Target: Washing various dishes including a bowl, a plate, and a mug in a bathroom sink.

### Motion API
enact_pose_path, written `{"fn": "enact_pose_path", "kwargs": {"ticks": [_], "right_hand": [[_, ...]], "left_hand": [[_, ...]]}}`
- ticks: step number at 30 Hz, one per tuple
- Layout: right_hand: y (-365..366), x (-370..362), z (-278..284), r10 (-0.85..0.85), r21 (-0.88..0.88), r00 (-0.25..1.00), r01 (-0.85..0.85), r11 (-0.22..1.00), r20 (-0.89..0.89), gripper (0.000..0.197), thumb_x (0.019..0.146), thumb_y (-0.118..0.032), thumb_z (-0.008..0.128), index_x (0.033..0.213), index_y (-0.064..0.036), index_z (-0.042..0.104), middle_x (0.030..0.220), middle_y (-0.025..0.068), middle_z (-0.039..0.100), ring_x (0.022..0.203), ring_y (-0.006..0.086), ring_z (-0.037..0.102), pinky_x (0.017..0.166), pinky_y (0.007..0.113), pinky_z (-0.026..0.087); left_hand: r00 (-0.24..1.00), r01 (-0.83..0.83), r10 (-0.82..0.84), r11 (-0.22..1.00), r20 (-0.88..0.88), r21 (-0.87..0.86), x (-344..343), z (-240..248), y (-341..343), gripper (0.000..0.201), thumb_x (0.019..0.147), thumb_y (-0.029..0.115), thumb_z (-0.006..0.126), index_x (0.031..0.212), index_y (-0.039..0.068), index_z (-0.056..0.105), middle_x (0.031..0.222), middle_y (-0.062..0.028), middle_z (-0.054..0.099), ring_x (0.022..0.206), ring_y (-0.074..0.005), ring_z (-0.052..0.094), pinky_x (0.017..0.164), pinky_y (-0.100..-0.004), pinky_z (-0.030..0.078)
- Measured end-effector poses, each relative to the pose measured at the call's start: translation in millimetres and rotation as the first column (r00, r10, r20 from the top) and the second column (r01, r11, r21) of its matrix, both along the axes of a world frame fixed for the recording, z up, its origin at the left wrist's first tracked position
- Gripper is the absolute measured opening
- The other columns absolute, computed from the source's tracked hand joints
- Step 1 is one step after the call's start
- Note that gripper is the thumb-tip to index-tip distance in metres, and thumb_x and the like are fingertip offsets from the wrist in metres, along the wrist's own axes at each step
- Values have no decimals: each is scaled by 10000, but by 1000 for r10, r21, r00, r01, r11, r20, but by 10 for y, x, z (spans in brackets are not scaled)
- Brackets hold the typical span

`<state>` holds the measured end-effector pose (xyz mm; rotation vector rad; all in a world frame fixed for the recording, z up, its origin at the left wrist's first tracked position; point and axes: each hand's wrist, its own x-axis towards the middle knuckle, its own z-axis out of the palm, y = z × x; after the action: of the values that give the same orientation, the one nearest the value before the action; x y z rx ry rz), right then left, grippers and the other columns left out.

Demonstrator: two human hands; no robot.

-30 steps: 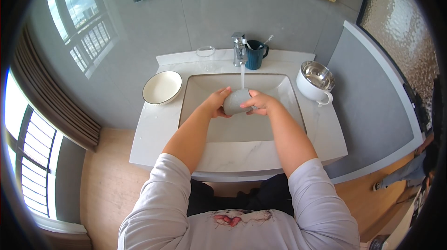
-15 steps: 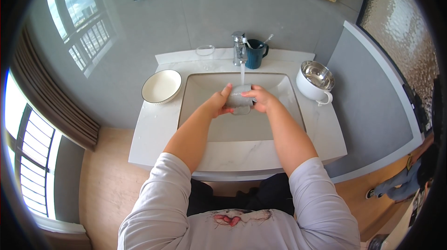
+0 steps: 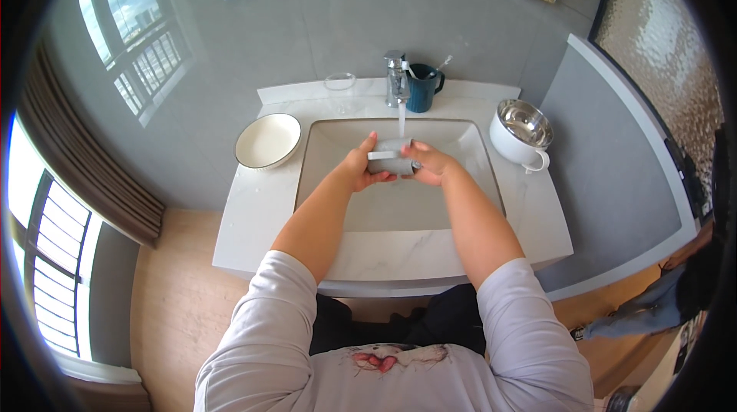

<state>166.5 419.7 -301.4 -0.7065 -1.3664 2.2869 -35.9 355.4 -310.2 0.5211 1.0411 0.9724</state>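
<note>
A: What's changed?
B: The grey cup [image 3: 388,168] has rolled. Its pale handle [image 3: 381,155], low on the near side half a second ago, now faces up.
A: Grip?
B: Both hands hold it. Left hand [image 3: 359,164] wraps the left end; right hand [image 3: 428,162] grips the right end, near the rim.
A: Position?
B: On its side above the basin [image 3: 361,216], below the faucet [image 3: 395,78]. Running water [image 3: 402,116] drops toward its far edge; can't tell the exact contact.
A: Meaning for the work?
B: My reading: the turn offers another side to the stream.
</note>
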Motion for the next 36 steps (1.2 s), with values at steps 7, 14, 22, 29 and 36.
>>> {"fn": "enact_pose_path", "kwargs": {"ticks": [7,14,22,29,36], "right_hand": [[154,83,-48,-148,199,939,87,976,311,476,908,-362,655,1306,-144,513,1282,74,541,1193,266,503,922,484,446],[147,-10,-12,-264,-79,961,270,960,76,431,940,-386,607,1247,-88,547,1192,79,606,1090,236,582,903,473,455],[-28,-46,27,-91,203,975,49,978,201,520,875,-417,671,1279,-124,523,1230,67,597,1134,278,549,909,549,381],[190,-37,-44,-222,-15,966,226,974,135,569,895,-412,654,1322,-80,477,1342,82,519,1210,293,490,957,617,306],[58,48,-2,-133,112,990,129,985,36,472,903,-338,669,1256,-60,526,1203,90,601,1126,272,568,924,480,452]], "left_hand": [[987,137,-146,983,-70,-121,162,203,-137,849,898,760,212,1475,143,290,1406,-163,431,989,-408,625,771,-398,591],[982,-20,90,922,-165,387,208,113,-145,707,935,484,563,1487,154,269,1458,-108,346,1331,-328,358,1021,-476,422],[984,125,-135,988,-112,-94,-91,16,29,693,918,565,538,1432,144,344,1401,-119,410,1227,-308,492,875,-435,533],[942,-12,133,931,-308,365,188,49,-122,804,892,579,567,1459,92,269,1412,-133,405,1234,-272,496,903,-413,508],[940,73,-37,993,-339,95,135,177,-80,715,904,624,513,1365,83,432,1372,-139,462,1127,-219,548,797,-318,535]]}}
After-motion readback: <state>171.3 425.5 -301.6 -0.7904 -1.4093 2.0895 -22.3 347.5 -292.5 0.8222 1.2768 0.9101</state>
